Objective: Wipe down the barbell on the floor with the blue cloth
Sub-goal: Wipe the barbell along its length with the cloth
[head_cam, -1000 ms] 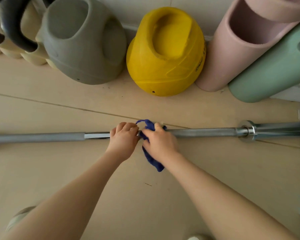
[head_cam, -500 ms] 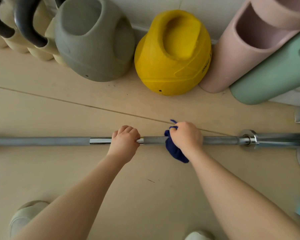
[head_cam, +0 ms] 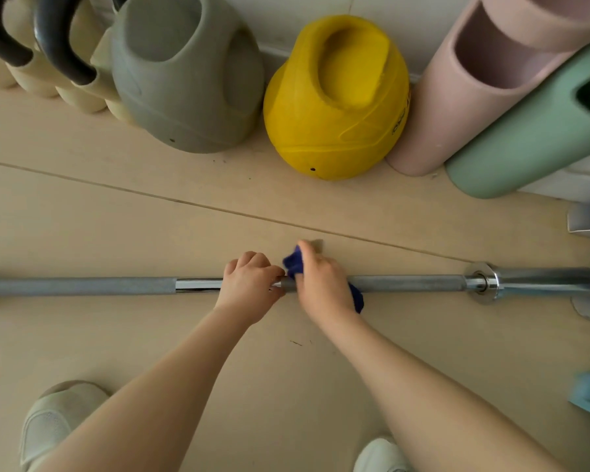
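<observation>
Since half a second ago the right hand (head_cam: 324, 284) has slid the cloth (head_cam: 295, 264) leftward along the bar (head_cam: 406, 283), so it now sits just beside the left hand (head_cam: 249, 284), almost touching it.

Nearest the camera, two shoes (head_cam: 48, 424) stand on the floor (head_cam: 286, 386), and both forearms reach forward to the bar. It lies flat on the floor, its long axis running straight across the view from left to right, directly under both hands. The left fingers (head_cam: 249, 258) are curled shut around the shiny smooth stretch, apparently steadying it. The right fingers are closed over the cloth, pressing it around the rough grey part; one end of the cloth sticks up beyond the thumb, another hangs out below the wrist.

The wipe seems mid-stroke. With the left hand blocking the way, the open run lies to the right, along the axis toward the collar (head_cam: 481, 282); the right hand is the nearer one for that.

Beyond the bar, a grey weight (head_cam: 188, 80), a yellow weight (head_cam: 334, 103) and pink and green rollers stand against the wall.
</observation>
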`<state>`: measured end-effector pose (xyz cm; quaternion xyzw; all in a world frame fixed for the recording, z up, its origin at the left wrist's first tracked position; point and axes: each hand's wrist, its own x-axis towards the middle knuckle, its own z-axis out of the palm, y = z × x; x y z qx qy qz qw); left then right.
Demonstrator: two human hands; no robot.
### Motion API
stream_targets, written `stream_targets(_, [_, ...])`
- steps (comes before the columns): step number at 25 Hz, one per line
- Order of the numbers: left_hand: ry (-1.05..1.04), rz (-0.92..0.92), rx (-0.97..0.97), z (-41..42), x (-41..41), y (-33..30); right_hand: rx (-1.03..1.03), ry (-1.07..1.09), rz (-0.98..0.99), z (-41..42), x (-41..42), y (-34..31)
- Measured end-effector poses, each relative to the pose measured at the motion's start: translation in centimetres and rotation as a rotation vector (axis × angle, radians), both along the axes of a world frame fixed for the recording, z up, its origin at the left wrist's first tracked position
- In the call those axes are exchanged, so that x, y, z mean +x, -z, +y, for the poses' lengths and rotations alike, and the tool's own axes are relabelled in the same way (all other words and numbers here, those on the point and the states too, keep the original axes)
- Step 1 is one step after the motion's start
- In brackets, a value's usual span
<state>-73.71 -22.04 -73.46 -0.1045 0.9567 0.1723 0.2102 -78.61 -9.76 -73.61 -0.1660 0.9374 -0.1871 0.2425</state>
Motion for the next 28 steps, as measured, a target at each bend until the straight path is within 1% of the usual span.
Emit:
stream_targets(2, [-0.01, 0.012, -0.02, 0.3, 0.1, -0.1, 0.009, -0.24, 0.099, -0.2, 1.8, -0.1])
stream_targets(4, [-0.009, 0.007, -0.029, 0.6, 0.1, -0.2, 0.032, -0.379, 0.087, 2.1, 0.4, 0.0])
stream_targets(5, [-0.002, 0.002, -0.033, 0.7, 0.2, -0.1, 0.069, -0.394, 0.112, 3.7, -0.6, 0.2])
stream_targets(6, [-0.003, -0.001, -0.035, 0.8, 0.3, 0.1, 0.115, -0.319, 0.152, 5.3, -1.5, 0.6])
stream_targets(7, [-0.009, -0.001, -0.035, 0.9, 0.4, 0.2, 0.169, -0.198, 0.187, 6.3, -2.1, 0.6])
stream_targets(8, [-0.016, 0.001, -0.037, 0.9, 0.5, 0.3, 0.2, -0.092, 0.175, 6.4, -2.2, 0.5])
stream_targets(9, [-0.018, 0.004, -0.042, 0.9, 0.6, 0.5, 0.191, -0.078, 0.164, 5.4, -1.9, 0.1])
stream_targets(12, [0.023, -0.012, -0.078, 1.0, 0.5, 0.4, 0.08, -0.282, 0.213, 2.3, -0.2, 0.2])
stream_targets(13, [0.037, -0.026, -0.087, 1.0, 0.4, 0.3, 0.088, -0.311, 0.187, 2.7, -0.7, -0.1])
stream_targets(14, [0.045, -0.043, -0.091, 1.1, 0.3, 0.1, 0.14, -0.282, 0.153, 3.8, -1.7, -0.6])
stream_targets(15, [0.04, -0.053, -0.092, 1.1, 0.1, 0.0, 0.21, -0.215, 0.139, 5.6, -2.7, -0.8])
stream_targets(17, [0.01, -0.052, -0.083, 1.1, -0.2, -0.2, 0.353, 0.007, 0.139, 9.4, -4.2, -1.3])
stream_targets(18, [0.012, -0.044, -0.06, 1.2, -0.4, -0.2, 0.394, 0.082, 0.136, 10.4, -4.3, -1.3])
stream_targets(19, [0.045, -0.037, -0.021, 1.6, -0.5, -0.3, 0.404, 0.083, 0.146, 10.3, -4.1, -1.5])
stream_targets(20, [0.106, -0.03, 0.021, 2.2, -0.7, -0.3, 0.375, 0.026, 0.187, 9.6, -3.2, -1.3])
stream_targets(21, [0.177, -0.016, 0.05, 3.0, -0.9, -0.4, 0.315, -0.063, 0.195, 8.8, -2.2, -1.3])
stream_targets(23, [0.271, 0.017, 0.068, 5.1, -1.3, -0.6, 0.262, -0.242, 0.258, 8.5, -0.8, -0.6])
stream_targets(24, [0.285, 0.028, 0.069, 6.0, -1.6, -0.6, 0.254, -0.256, 0.273, 9.6, -1.2, -0.6])
stream_targets(25, [0.287, 0.036, 0.073, 6.8, -1.9, -0.6, 0.269, -0.202, 0.296, 11.3, -2.0, -0.5])
stream_targets(26, [0.282, 0.041, 0.078, 7.4, -2.3, -0.6, 0.337, -0.111, 0.308, 13.1, -3.0, -0.6])
stream_targets(28, [0.292, 0.033, 0.081, 8.0, -2.9, -0.6, 0.568, 0.032, 0.255, 16.4, -4.7, -0.7])
